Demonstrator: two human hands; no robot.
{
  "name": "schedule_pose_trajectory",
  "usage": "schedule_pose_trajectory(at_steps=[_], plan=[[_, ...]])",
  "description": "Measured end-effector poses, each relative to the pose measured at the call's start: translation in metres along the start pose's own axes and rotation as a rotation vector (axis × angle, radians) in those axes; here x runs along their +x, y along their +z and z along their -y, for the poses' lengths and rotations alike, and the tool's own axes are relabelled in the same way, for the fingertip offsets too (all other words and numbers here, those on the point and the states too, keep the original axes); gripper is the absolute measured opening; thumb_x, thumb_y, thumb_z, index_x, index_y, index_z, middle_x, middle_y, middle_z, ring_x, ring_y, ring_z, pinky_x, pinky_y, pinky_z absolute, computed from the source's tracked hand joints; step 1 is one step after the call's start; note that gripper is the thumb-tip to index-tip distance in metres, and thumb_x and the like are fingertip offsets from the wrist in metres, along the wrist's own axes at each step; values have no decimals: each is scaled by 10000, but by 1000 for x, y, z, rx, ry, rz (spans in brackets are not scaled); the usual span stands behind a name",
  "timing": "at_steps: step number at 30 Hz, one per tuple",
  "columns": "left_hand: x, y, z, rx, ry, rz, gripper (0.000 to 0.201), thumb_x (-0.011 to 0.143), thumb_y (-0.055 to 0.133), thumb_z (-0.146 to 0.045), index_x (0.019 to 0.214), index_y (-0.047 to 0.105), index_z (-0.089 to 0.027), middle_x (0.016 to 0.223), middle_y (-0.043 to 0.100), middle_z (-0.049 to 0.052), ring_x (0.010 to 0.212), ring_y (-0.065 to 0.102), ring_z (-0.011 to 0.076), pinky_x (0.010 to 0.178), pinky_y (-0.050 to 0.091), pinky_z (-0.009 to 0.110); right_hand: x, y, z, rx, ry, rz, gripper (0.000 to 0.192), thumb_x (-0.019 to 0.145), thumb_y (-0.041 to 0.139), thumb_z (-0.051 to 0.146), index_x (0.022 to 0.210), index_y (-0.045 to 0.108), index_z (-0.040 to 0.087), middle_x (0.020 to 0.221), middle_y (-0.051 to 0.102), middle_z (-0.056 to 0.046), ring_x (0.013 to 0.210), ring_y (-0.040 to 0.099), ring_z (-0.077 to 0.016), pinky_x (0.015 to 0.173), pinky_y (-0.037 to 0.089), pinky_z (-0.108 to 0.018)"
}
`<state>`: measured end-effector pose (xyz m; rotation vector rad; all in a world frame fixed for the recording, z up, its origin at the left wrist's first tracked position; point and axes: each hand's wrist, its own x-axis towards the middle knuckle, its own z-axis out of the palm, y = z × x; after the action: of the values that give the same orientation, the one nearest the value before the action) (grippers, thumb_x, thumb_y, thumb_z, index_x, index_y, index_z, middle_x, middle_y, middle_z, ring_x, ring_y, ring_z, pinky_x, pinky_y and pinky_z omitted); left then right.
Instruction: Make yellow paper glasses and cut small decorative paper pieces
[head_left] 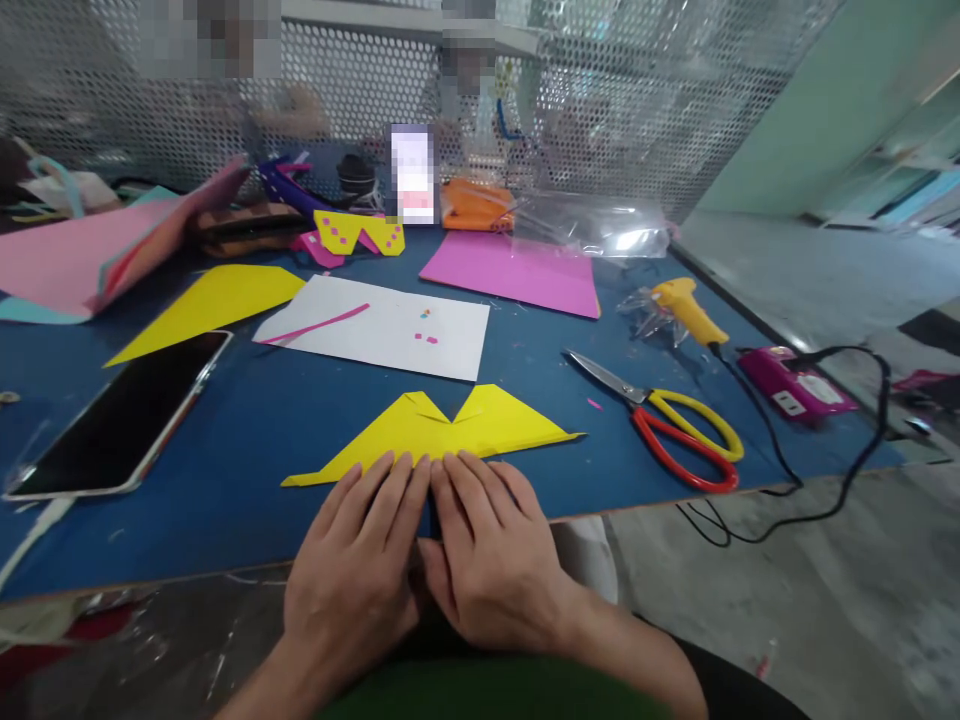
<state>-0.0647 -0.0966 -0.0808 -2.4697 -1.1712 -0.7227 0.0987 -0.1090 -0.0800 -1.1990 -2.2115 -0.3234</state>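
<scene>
A folded yellow paper [450, 440] with two raised peaks and a notch between them lies at the near edge of the blue table. On its lower edge rest the fingertips of my left hand [360, 550], stretched out flat and side by side. My right hand [495, 550] presses there too, its fingers flat and its thumb tucked toward the left hand. Neither hand grips anything. Just behind the paper is a white sheet [382, 330] bearing a pink strip [322, 324] and small pink bits. To the right, scissors [652, 410] with red and yellow handles lie partly open.
A phone [124, 420] with a white cable is at left, beside a yellow sheet [217, 300]. Farther back are a yellow paper mask [361, 232], a lit phone [412, 175] and a pink sheet [517, 275]. A yellow glue gun [686, 312] and purple power strip [795, 385] stand right.
</scene>
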Motion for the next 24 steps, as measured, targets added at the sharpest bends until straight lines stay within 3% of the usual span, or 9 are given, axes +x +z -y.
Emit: schedule_pose_trajectory(at_steps=[10, 19, 24], plan=[[1, -3, -2, 18, -12, 22, 486, 894, 562, -329, 1280, 558, -34, 1206, 666, 201, 1137, 604, 338, 1019, 425, 461, -7, -15, -29, -6, 42, 39, 385, 972, 468, 281, 1194, 662, 32, 1170, 715, -169, 1083, 645, -257, 962, 429, -402], [1, -2, -4, 36, -41, -11, 540, 884, 602, -419, 1253, 592, -25, 1194, 662, 207, 1125, 603, 351, 992, 450, 477, -29, -34, -68, -112, 121, -6, 324, 947, 494, 205, 1170, 658, 36, 1151, 700, -180, 1092, 630, -295, 985, 453, -472], [-3, -2, -4, 40, -41, -8, 603, 879, 608, -459, 1313, 563, -42, 1245, 648, 203, 1162, 592, 351, 1027, 433, 488, -34, -33, -67, -149, 154, -28, 346, 947, 489, 224, 1212, 634, 56, 1170, 691, -183, 1141, 612, -303, 1015, 442, -502]])
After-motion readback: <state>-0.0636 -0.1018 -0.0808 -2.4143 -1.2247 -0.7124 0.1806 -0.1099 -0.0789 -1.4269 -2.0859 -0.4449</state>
